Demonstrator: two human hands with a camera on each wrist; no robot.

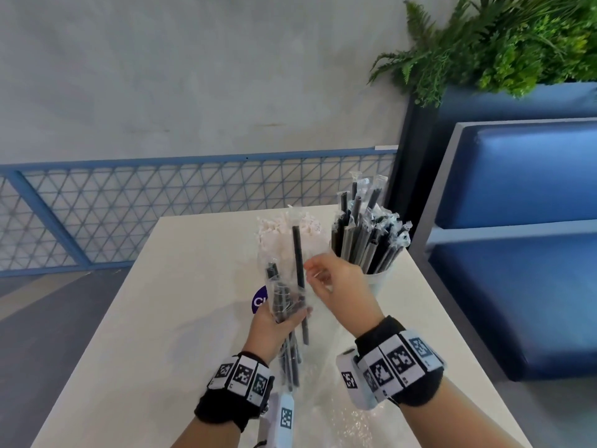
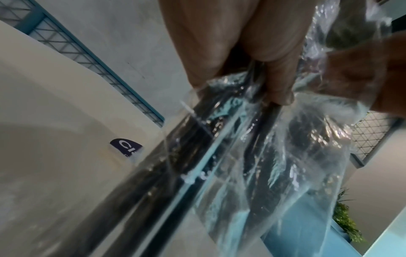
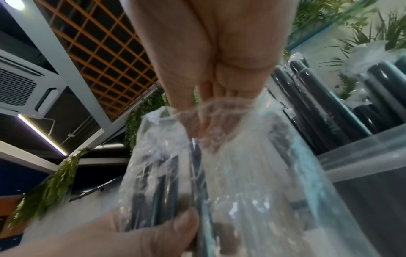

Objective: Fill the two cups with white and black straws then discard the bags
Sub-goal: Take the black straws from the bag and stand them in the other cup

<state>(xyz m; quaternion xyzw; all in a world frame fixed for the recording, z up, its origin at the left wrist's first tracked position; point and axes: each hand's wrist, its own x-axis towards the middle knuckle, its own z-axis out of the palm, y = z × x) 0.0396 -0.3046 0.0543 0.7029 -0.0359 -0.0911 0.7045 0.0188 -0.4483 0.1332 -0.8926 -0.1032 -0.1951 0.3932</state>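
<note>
My left hand [image 1: 277, 324] grips a clear plastic bag [image 1: 286, 294] with a bundle of black straws [image 1: 290, 363] inside, held above the table. One black straw [image 1: 298, 263] sticks up higher than the rest. Beside that straw, my right hand [image 1: 339, 286] pinches the bag's upper plastic; in the right wrist view its fingertips [image 3: 206, 121] are wrapped in bunched plastic. To the right stands a clear cup [image 1: 378, 279] packed with wrapped black straws [image 1: 365, 234]. White straws [image 1: 281, 229] stand behind the bag, their cup hidden by it.
The white table [image 1: 161, 318] carries a purple sticker [image 1: 260, 300] and crinkled clear plastic [image 1: 342, 415] near its front edge. A blue bench [image 1: 517, 205] stands close on the right, with a planter of ferns [image 1: 517, 43] above it. A blue mesh railing [image 1: 129, 205] runs behind.
</note>
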